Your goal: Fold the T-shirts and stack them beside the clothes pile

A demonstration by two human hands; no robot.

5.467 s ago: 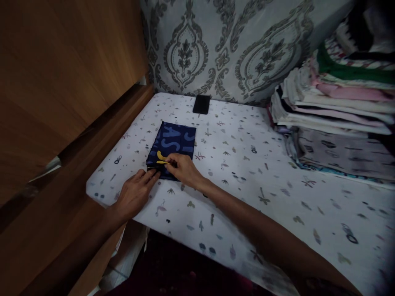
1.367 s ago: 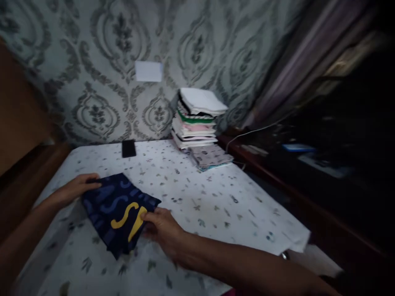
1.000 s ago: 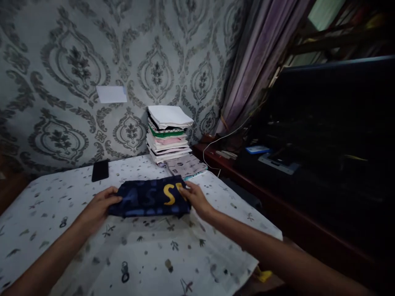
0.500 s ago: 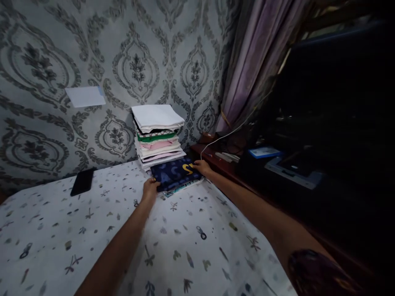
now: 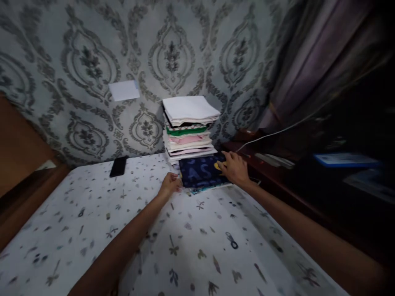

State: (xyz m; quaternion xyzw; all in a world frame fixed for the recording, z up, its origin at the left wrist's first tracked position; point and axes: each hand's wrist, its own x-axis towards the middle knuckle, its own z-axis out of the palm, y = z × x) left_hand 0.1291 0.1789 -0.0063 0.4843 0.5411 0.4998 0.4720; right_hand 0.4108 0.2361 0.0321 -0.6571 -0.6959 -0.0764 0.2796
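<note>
A folded navy garment (image 5: 200, 172) with lettering and a yellow print lies flat on a patterned white sheet (image 5: 185, 242). Under its front edge shows another folded cloth (image 5: 210, 188) with a white and teal print. My right hand (image 5: 235, 168) rests on the navy garment's right part, fingers spread over the yellow print. Beside its left edge is my left hand (image 5: 169, 184), loosely curled with the fingers a little apart and nothing seen in them. Right behind the garment rises a tall stack of folded clothes (image 5: 189, 139), with a white one (image 5: 189, 109) on top.
A black phone (image 5: 119, 166) lies on the sheet to the left. Patterned wallpaper with a white card (image 5: 124, 90) backs the bed. At right stand a dark reddish ledge (image 5: 262, 164) and a purple curtain (image 5: 308, 70), with a white cable (image 5: 277, 132) crossing. Brown wood (image 5: 27, 160) edges the left.
My left hand has loosened from the navy garment's left edge. My right hand has gone from pinching the right edge to lying spread on top. The view has turned left.
</note>
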